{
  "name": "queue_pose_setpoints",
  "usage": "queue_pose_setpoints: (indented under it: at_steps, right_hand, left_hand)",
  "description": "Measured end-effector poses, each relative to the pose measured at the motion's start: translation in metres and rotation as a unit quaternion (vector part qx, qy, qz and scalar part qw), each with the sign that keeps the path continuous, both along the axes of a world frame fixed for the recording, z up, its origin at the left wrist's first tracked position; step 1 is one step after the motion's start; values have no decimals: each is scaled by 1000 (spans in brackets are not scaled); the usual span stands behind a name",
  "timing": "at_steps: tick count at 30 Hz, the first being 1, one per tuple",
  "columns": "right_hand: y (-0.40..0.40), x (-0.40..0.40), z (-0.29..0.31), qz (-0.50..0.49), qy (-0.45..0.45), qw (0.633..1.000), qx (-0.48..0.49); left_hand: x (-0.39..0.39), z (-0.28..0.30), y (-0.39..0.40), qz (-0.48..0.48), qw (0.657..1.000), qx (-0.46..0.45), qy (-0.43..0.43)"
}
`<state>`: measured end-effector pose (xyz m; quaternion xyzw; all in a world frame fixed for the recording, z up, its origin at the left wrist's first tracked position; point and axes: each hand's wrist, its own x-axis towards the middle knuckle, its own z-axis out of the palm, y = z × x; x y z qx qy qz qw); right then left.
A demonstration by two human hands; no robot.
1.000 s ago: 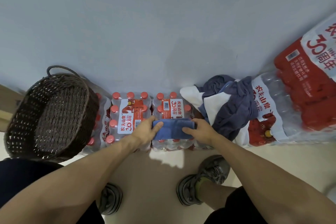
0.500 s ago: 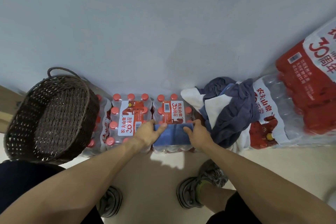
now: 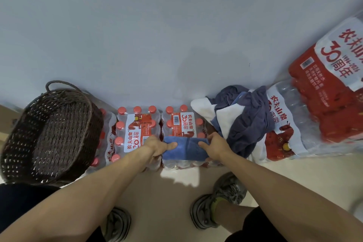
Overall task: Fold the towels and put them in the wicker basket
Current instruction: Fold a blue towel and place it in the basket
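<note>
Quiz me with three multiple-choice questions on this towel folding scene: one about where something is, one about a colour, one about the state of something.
1. Where does the wicker basket stand?
A. To the person's left
B. On the towel pile
C. Behind the shoes

2. What colour is the folded towel being held?
A. White
B. Blue
C. Red

3. What does the basket hold?
A. Bottles
B. Folded towels
C. Nothing visible

Answers: 1 A, it sits left of the bottle packs. 2 B, the blue cloth is gripped between the left hand and the right hand. 3 C, only bare weave shows inside.

Both hands (image 3: 157, 146) (image 3: 215, 146) grip folded blue towel (image 3: 185, 148) atop bottle pack (image 3: 181, 124).
</note>
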<state>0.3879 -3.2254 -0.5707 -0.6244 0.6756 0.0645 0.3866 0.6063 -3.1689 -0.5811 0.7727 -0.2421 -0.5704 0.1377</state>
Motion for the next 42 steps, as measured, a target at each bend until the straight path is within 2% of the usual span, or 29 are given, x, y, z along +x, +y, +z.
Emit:
queue_pose_setpoints:
  at_steps: [5,8,10,13,15,16,18,20,25,27,29,32,36,39,42]
  right_hand:
    - [2,1,1,14,12,1000,1]
    - [2,2,5,21,12,1000,8]
    - [0,5,11,57,37,998,17]
    - [-10,13,29,124,44,991,-8]
    - [-17,19,49,168,-5,985,-31]
    - [-20,21,60,205,-35,977,-41]
    - [-24,23,80,258,-100,960,-43]
    - [-23,25,96,251,-172,952,-34]
    - [-21,30,128,233,-293,926,-54]
    - [-18,37,138,239,-336,910,-45]
    - [-11,46,147,244,-377,893,-35]
    - [1,63,149,265,-385,883,-39]
    - [18,87,144,283,-331,897,-81]
    - [30,107,136,329,-271,897,-120]
    - [43,130,131,372,-250,886,-114]
  left_hand:
    - [2,12,-5,107,980,69,150]
    - [-5,15,-3,152,962,32,226]
    - [-9,17,-4,171,954,4,245]
    - [-14,26,-9,157,968,-51,189]
    - [-14,40,-15,68,984,-137,88]
    - [-13,51,-17,6,980,-193,45]
    - [-9,75,-20,-109,954,-278,28]
    - [-4,100,-22,-192,929,-315,39]
    - [8,154,-22,-192,897,-388,91]
    - [16,173,-19,-211,883,-416,56]
    - [27,187,-14,-236,866,-440,-31]
    - [50,199,-4,-256,843,-457,-124]
    - [86,196,12,-263,828,-461,-182]
    - [110,182,22,-258,868,-378,-193]
    - [137,175,30,-290,908,-266,-142]
